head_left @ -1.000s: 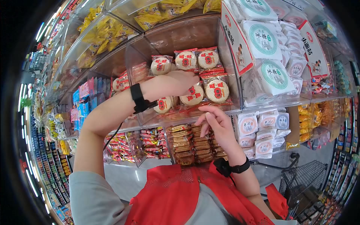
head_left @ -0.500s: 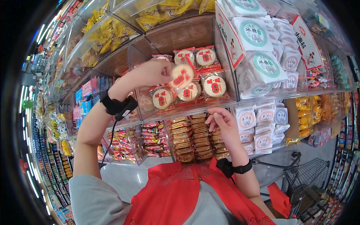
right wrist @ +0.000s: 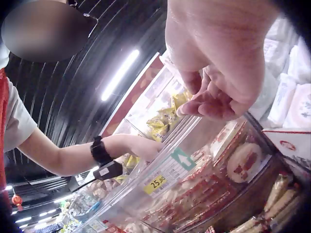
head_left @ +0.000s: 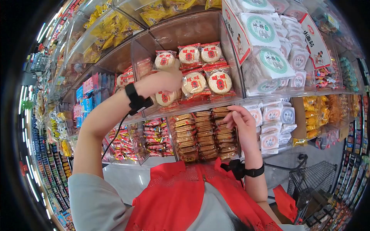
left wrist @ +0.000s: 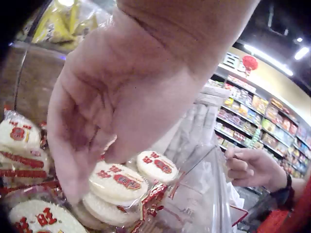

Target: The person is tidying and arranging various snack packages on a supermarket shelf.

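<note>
My left hand (head_left: 165, 81) reaches into a clear bin, low among round rice cracker packets (head_left: 194, 83) with red print on clear wrappers. In the left wrist view its bent fingers and thumb come down right at a stack of rice crackers (left wrist: 116, 184); the palm hides the fingertips, and I cannot tell whether they pinch a packet. My right hand (head_left: 243, 122) hovers in front of the bin, its fingers loosely curled with nothing in them. In the right wrist view those fingers (right wrist: 214, 108) overlap the bin's clear front wall (right wrist: 194, 127).
Stacked white packets (head_left: 266, 57) with green round labels fill the bin to the right. Below sit columns of brown cookie packs (head_left: 204, 134) and red-wrapped candies (head_left: 158, 140). Yellow bags (head_left: 113, 38) lie further back. A shopping cart (head_left: 314, 179) stands at the lower right.
My left hand held a rice cracker packet up at half a second ago; now it is lower, further right and among the packets. My right hand has drifted right.
</note>
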`<state>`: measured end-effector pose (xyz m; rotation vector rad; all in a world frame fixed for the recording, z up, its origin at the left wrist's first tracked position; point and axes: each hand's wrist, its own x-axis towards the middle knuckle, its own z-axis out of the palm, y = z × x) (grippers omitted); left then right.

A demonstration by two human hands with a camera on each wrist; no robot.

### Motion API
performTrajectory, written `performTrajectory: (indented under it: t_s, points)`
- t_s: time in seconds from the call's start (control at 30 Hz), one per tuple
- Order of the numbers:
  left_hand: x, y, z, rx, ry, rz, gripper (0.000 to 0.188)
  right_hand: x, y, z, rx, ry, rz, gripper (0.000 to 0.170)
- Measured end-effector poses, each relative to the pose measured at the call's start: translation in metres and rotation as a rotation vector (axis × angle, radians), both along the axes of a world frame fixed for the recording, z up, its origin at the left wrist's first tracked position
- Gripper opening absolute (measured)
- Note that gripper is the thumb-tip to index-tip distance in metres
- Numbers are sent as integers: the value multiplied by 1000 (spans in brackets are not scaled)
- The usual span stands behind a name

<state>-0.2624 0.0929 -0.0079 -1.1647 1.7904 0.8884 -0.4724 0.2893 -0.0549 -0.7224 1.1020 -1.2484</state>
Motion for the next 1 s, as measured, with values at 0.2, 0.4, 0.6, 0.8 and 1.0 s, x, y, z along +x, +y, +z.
performTrajectory:
  t_s: [0.2, 0.4, 0.6, 0.8, 1.0]
  points:
    - [-12, 19, -15, -949, 597, -485, 53, -9, 6, -3, 25, 9, -47, 20]
    - [-30, 23, -5, -453, 287, -444, 61, -5, 17, 6, -9, 54, 31, 20]
    - [16, 69, 32, -754, 654, -185, 36, -11, 32, 2, 14, 93, 66, 20]
    - [98, 192, 71, -1075, 872, 154, 24, -31, 44, -15, 35, 184, -46, 21]
    - [197, 340, -16, -905, 242, 351, 30, -28, 51, -42, 104, 232, 21, 21]
